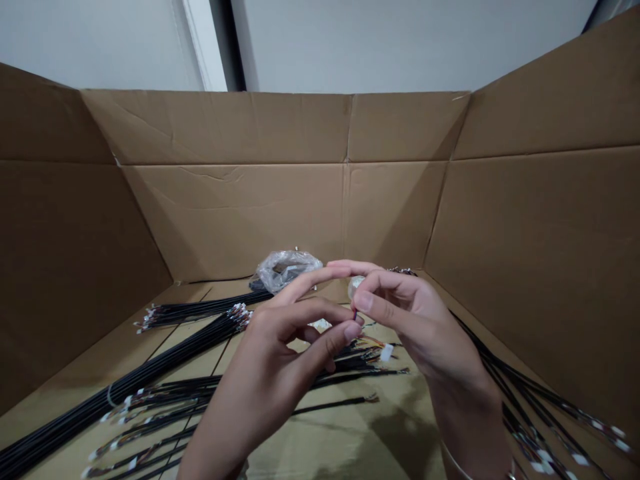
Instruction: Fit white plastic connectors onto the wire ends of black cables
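My left hand (287, 353) and my right hand (417, 313) meet in the middle of the view, above the cardboard floor. Thumb and forefinger of each are pinched on a thin dark wire (355, 315), of which only a short purple-red bit shows between the fingertips. Just below them hangs or lies a white plug connector (386, 352) with orange and red wires; I cannot tell whether it joins the pinched wire. Under my left hand lie black cables (345, 403) with stripped, coloured ends, partly hidden by the hand.
Tall cardboard walls (235, 200) surround the work area. A thick bundle of black cables (165, 363) lies at left, with more connector-ended cables (165, 393) before it. A clear plastic bag (287, 270) sits at the back. Further black cables (530, 393) lie along the right.
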The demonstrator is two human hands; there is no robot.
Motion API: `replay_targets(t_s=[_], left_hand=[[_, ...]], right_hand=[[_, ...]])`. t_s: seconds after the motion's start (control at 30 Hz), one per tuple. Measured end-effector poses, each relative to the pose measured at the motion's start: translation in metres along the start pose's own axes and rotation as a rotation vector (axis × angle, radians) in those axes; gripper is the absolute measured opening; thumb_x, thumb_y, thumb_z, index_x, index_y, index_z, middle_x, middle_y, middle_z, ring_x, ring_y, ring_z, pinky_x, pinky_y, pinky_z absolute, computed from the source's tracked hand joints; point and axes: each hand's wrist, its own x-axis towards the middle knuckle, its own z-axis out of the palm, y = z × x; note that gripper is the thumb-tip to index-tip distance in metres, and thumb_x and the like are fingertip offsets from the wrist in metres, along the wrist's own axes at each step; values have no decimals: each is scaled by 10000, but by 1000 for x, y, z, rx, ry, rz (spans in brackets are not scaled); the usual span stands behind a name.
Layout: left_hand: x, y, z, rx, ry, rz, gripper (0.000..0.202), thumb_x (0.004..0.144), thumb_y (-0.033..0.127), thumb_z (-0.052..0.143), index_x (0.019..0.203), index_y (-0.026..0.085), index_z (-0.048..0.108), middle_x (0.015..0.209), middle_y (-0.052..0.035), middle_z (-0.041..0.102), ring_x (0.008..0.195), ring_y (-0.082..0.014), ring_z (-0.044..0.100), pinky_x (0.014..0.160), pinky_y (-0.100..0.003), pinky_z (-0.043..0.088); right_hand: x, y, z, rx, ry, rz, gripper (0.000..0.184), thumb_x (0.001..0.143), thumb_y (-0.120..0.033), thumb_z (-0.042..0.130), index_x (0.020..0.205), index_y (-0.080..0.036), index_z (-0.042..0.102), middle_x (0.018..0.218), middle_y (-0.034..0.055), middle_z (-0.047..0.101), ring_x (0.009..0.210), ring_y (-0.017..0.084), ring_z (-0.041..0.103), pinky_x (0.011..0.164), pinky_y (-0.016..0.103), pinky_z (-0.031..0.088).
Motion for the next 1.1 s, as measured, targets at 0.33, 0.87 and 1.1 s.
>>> replay_targets(t_s=[0.33,0.87,1.1], left_hand=[[0,-1,0,245,28,212,178,1013,257,661,896,248,796,1297,-77,769,1330,-264,665,617,-143,599],[0,0,-4,239,41,213,253,1019,293,672,790,284,779,1384,-3,729,1357,-229,650,934,-264,635],[-1,1,-2,237,83,265,144,1004,284,695,931,282,819,1459,-40,698,1268,-251,716,960,-318,641]], right_hand=[[-3,-4,3,-208,108,-42,218,904,-386,807,729,-270,749,1396,26,741,1348,301,621,1219,537,303],[12,9,6,372,-124,169,129,846,-261,809,774,-214,713,765,-44,629,664,100,568,705,245,480],[19,10,15,564,-183,339,212,708,-180,746,919,-193,755,1007,53,769,734,127,661,652,221,548]])
